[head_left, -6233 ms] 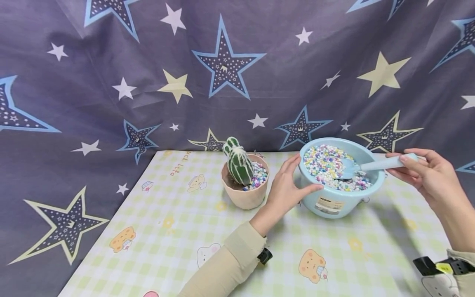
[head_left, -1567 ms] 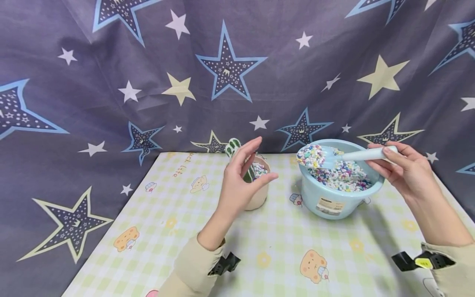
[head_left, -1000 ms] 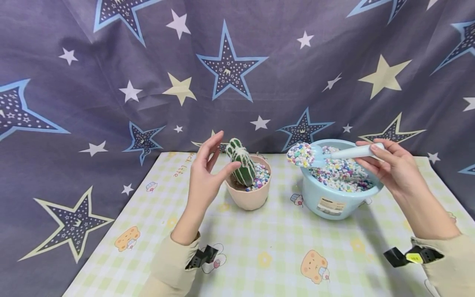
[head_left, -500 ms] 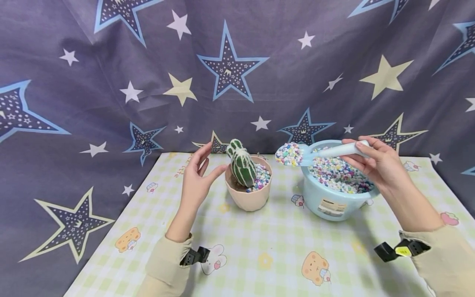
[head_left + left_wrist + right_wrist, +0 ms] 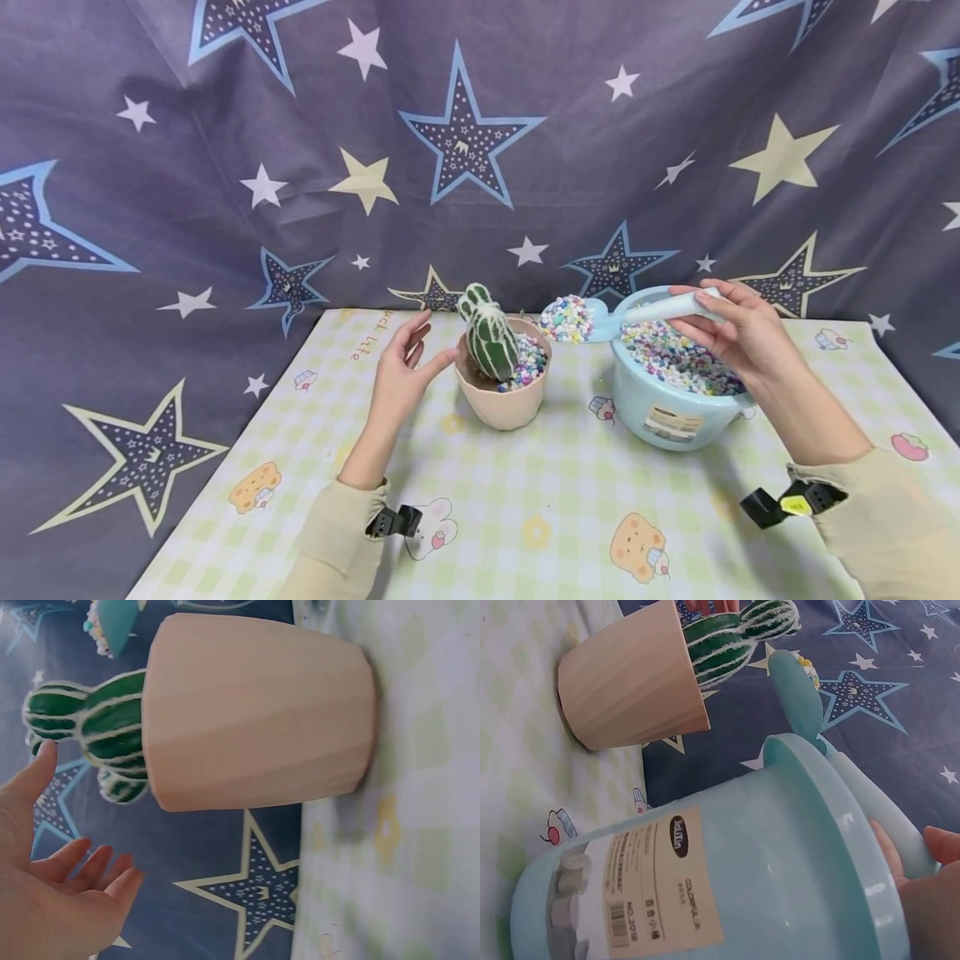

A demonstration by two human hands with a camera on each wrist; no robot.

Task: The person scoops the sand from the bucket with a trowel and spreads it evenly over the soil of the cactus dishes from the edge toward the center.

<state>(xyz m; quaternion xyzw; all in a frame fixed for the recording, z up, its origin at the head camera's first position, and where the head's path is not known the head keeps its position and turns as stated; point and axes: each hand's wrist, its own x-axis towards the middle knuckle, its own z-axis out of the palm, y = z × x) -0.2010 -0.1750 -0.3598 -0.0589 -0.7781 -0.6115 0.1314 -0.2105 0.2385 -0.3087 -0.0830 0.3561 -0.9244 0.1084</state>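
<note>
My right hand (image 5: 750, 342) grips the handle of a light blue scoop (image 5: 637, 313), its bowl heaped with multicoloured pebbles (image 5: 567, 320). The scoop's bowl hangs between the blue bucket (image 5: 660, 421) and a peach flower pot (image 5: 501, 404), close to the pot's right rim. In the pot leans a green cactus (image 5: 491, 342) with white ribs; similar pebbles lie to its right, with brown bare surface at its left. My left hand (image 5: 401, 375) is just left of the pot, thumb tip near the rim, fingers loosely bent and holding nothing. The left wrist view shows its palm beside the cactus (image 5: 112, 720).
The bucket holds many more pebbles (image 5: 686, 358) and carries a paper label (image 5: 660, 881). A checked tablecloth (image 5: 570, 492) with cartoon prints covers the table. Behind it hangs a dark curtain (image 5: 315, 108) patterned with stars.
The scoop came up from the bucket full of pebbles and moved left toward the pot. My left hand left the bucket, passed in front of the pot and now stays at its left side.
</note>
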